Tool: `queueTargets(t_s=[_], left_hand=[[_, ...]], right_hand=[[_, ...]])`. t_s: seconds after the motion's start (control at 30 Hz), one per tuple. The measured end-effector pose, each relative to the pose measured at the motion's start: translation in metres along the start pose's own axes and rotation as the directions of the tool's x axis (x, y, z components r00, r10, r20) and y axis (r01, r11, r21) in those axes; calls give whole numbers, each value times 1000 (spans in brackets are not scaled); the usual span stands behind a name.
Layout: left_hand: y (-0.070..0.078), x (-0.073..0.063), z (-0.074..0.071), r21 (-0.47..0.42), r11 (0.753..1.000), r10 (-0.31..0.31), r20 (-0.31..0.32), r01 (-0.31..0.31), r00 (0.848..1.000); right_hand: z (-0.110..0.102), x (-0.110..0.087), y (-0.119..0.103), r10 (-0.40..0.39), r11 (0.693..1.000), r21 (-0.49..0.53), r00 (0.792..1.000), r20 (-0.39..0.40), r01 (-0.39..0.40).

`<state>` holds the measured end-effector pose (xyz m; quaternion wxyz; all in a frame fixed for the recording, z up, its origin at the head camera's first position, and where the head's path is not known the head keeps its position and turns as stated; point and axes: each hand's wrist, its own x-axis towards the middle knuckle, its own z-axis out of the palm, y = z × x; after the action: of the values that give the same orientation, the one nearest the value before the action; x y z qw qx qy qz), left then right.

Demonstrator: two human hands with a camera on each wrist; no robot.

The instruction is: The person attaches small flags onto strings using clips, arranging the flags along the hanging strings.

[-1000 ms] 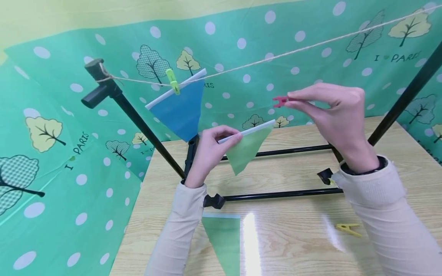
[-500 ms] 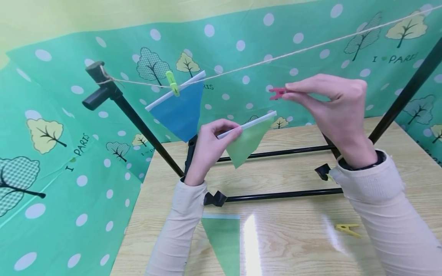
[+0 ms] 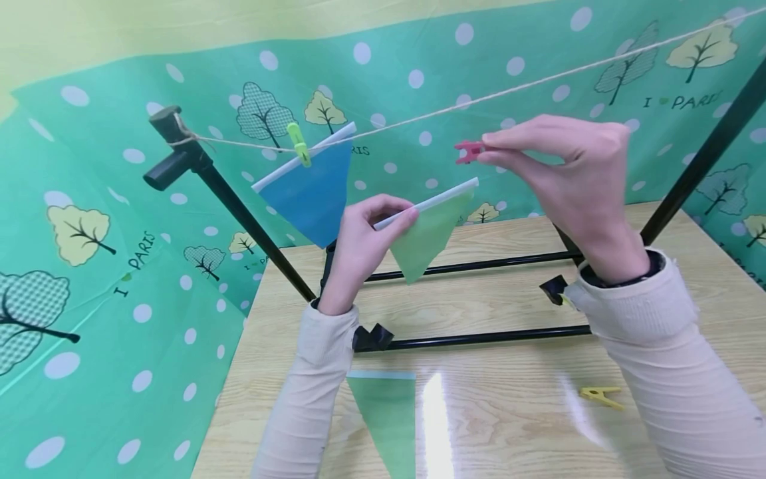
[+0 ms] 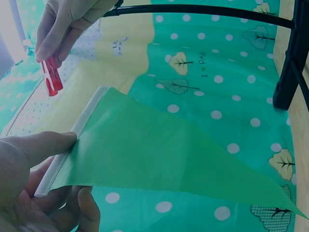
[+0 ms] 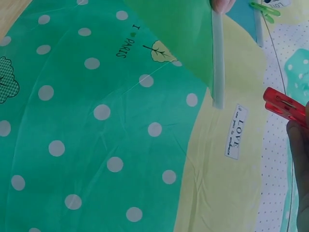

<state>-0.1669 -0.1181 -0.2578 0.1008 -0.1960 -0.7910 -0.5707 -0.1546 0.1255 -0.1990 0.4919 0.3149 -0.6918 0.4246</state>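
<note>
My left hand point(image 3: 374, 229) pinches the white top edge of a green triangular pennant point(image 3: 433, 229) between thumb and fingers; its point hangs down. In the left wrist view the pennant point(image 4: 159, 150) spreads out to the right of the thumb. A red clothespin point(image 3: 469, 152) is pinched by its handle end in my right hand point(image 3: 574, 169), up and to the right of the pennant. Above both hands runs a thin string point(image 3: 503, 92). Farther left on that string, a light green clothespin point(image 3: 299, 144) holds a blue pennant point(image 3: 314, 189).
The string is tied to a black pole point(image 3: 233, 206) at the left; another black pole point(image 3: 706, 153) rises at the right. Black bars point(image 3: 485, 338) join the frame low over the wooden table point(image 3: 497, 426). A second green pennant point(image 3: 385, 412) and a yellow clothespin point(image 3: 600, 396) lie on the table.
My left hand has raised the green pennant toward the string. My right hand has moved up and a little left with the red clothespin.
</note>
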Motion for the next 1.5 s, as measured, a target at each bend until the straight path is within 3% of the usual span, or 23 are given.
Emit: queueTargets(t_s=[0.47, 0.73, 1.27, 1.5], left_hand=[[12, 7, -1, 1, 1000, 23, -28, -23, 999], [15, 11, -3, 43, 998, 38, -55, -35, 998], [19, 19, -2, 18, 998, 62, -38, -61, 997], [24, 22, 0, 15, 994, 110, -64, -110, 992]], right_hand=[[4, 12, -5, -61, 998, 9, 998, 3, 61], [8, 21, -10, -91, 995, 37, 996, -11, 91], [14, 31, -14, -104, 994, 33, 993, -53, 106], [17, 34, -13, -118, 993, 7, 992, -47, 118]])
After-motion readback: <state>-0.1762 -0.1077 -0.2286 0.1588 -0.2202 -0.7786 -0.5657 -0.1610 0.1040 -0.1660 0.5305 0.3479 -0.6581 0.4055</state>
